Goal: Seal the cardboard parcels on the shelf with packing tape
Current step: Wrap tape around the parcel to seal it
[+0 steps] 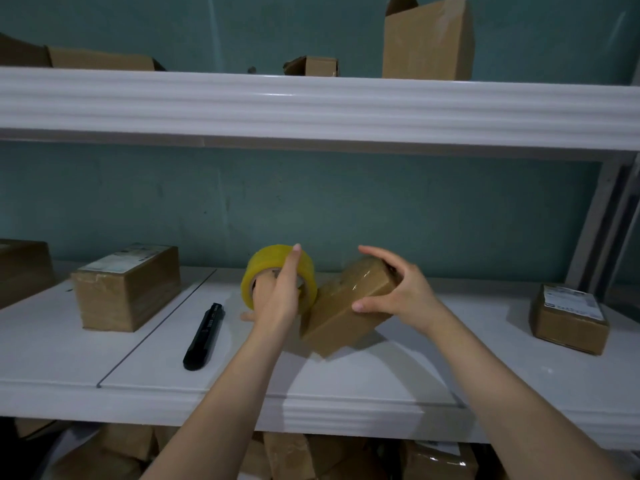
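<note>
**Clerk:** First entry, far left?

**Checker:** Labelled parcel point(128, 289), lying flat on the shelf point(346, 393). Beside it is a black pen-shaped tool point(204, 336), loose and untouched.

**Clerk:** Next?

**Checker:** Yellow tape roll point(277, 275), standing on edge just left of centre. The left hand point(277, 299) grips it, with fingers hooked through the core and the forefinger laid over the rim. I cannot tell whether a strip runs from the roll to the box.

**Clerk:** The piece in work?

**Checker:** Tilted parcel point(346, 306), touching the roll. Its lower edge is on the shelf and its far end is raised. Its upper face already shows a tape sheen. The right hand point(398, 292) clasps the raised end, thumb on the near face and fingers curled over the top.

**Clerk:** Far right?

**Checker:** Small labelled parcel point(569, 318), flat and well apart from the rest.

**Clerk:** Hazards?

**Checker:** These are judgements.
- The tilted parcel balances on one edge, so a hard pull on the roll could twist it out of the clasp or slide it toward the front lip.
- A slack strip would likely fold onto itself and wrinkle.
- The loose tool lies near the left forearm, and a sweep could knock it off.
</note>
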Demonstrator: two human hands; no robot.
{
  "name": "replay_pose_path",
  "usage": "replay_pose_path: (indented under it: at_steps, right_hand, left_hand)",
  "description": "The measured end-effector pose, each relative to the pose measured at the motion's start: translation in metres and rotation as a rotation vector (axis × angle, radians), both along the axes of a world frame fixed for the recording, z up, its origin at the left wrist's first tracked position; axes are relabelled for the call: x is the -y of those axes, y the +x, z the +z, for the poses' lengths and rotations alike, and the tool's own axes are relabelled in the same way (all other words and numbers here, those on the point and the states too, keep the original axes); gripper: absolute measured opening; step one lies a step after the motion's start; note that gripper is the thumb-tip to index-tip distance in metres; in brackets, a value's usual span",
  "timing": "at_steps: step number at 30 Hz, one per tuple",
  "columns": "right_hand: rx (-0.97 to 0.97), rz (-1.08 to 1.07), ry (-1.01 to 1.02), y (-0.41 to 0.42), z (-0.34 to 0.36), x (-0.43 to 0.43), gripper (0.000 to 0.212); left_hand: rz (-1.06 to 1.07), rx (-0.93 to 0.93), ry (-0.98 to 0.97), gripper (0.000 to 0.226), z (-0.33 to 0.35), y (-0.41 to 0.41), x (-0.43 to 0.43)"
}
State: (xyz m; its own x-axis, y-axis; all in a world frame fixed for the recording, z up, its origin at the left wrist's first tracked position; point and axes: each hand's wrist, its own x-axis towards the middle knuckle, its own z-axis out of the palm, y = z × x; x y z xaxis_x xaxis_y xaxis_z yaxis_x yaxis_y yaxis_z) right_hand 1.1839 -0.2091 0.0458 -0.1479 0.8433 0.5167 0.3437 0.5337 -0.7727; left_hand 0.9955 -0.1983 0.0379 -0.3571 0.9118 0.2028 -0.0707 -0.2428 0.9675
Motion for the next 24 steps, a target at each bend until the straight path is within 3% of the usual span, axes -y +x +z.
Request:
replay_pose_path:
  at_steps: [2, 5, 10, 13, 16, 20, 22, 24]
  right_hand:
    - [-0.110, 0.001, -0.009, 0.005, -0.005, 0.000, 0.072]
    - [-0.175, -0.017, -0.009, 0.004, -0.015, 0.001, 0.059]
    - [-0.343, -0.011, -0.032, 0.016, -0.031, 0.005, 0.062]
    - [-0.359, 0.009, -0.039, 0.019, -0.037, 0.006, 0.060]
    - [-0.393, 0.002, -0.034, 0.018, -0.040, 0.002, 0.058]
    - [-0.339, 0.017, -0.089, 0.025, -0.047, -0.002, 0.051]
    - [-0.233, 0.006, -0.142, 0.032, -0.055, -0.003, 0.053]
    - [-0.152, -0.005, -0.209, 0.041, -0.064, -0.004, 0.054]
  left_hand:
    - [0.103, -0.106, -0.037, 0.053, -0.009, -0.010, -0.005]
    - [0.094, -0.242, -0.081, 0.077, -0.014, -0.015, -0.006]
    - [0.125, -0.382, -0.103, 0.107, -0.016, -0.026, -0.005]
    - [0.063, -0.219, -0.110, 0.114, -0.027, -0.027, -0.002]
    - [0.010, -0.117, -0.139, 0.095, -0.052, -0.026, -0.021]
    - [0.038, -0.206, -0.129, 0.084, -0.043, -0.020, -0.008]
    - [0.072, -0.280, -0.148, 0.059, -0.045, -0.018, -0.004]
    - [0.089, -0.392, -0.198, 0.014, -0.043, -0.014, 0.002]
